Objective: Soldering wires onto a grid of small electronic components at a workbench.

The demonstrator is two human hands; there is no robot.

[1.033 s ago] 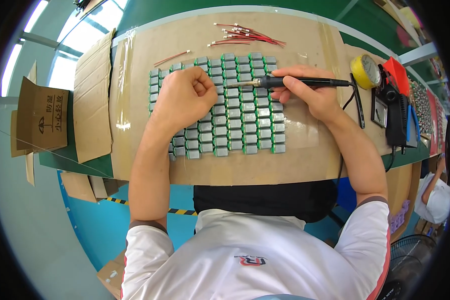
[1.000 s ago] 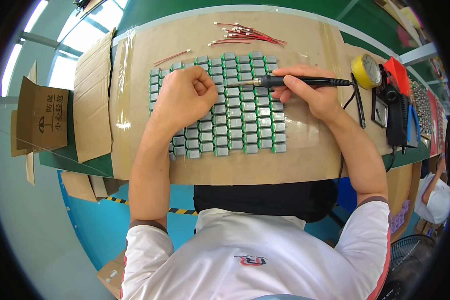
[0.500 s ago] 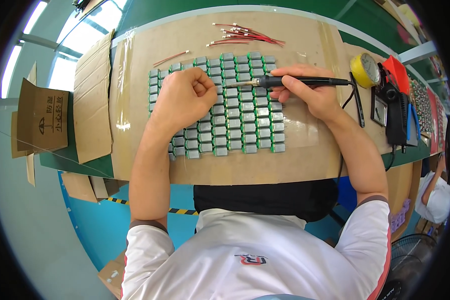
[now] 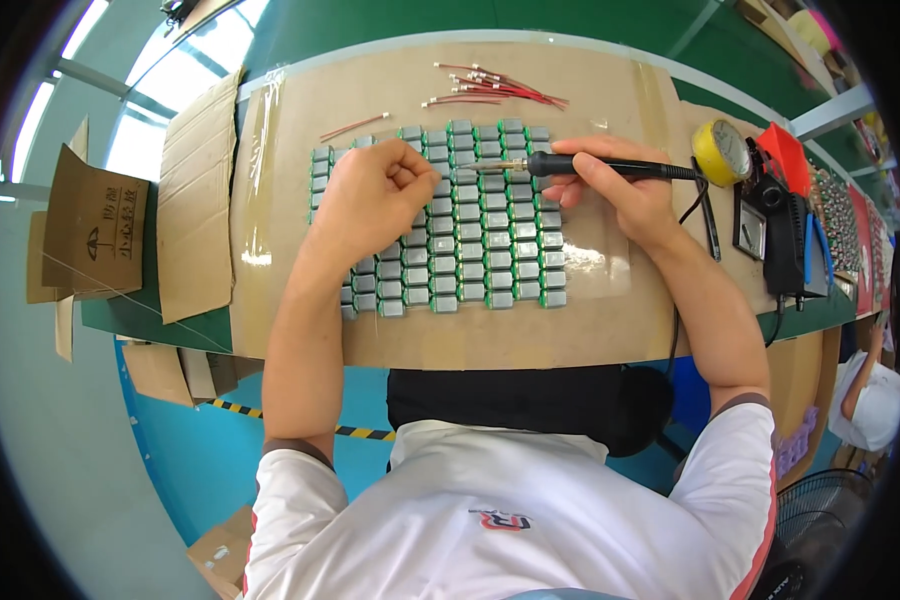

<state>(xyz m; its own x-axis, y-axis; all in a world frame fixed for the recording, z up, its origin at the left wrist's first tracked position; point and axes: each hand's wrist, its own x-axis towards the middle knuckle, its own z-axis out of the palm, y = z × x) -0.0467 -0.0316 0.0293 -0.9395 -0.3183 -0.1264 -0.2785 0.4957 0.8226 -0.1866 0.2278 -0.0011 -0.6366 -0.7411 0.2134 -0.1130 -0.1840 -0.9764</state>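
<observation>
My right hand (image 4: 630,200) is closed around the black handle of a soldering iron (image 4: 610,167). Its metal tip points left, over the upper middle of several rows of small grey blocks with green circuit-board edges (image 4: 468,230). Just left of the tip is my left hand (image 4: 375,200), thumb and fingers pinched together above the blocks. What that pinch holds, if anything, is too small to make out. Beyond the blocks lies a pile of red-and-black wires with white connectors (image 4: 505,88). One single wire (image 4: 355,126) rests apart, past my left hand.
Brown cardboard (image 4: 450,345) covers the green bench. On the right are a yellow tape roll (image 4: 721,152), a red bin (image 4: 785,160), a black soldering station (image 4: 785,235) and blue-handled pliers (image 4: 820,250). An open carton (image 4: 95,225) and a cardboard sheet (image 4: 198,205) stand left.
The view has shifted slightly. The iron's tip has moved a little to the right over the blocks. My left hand keeps its pinch in nearly the same place.
</observation>
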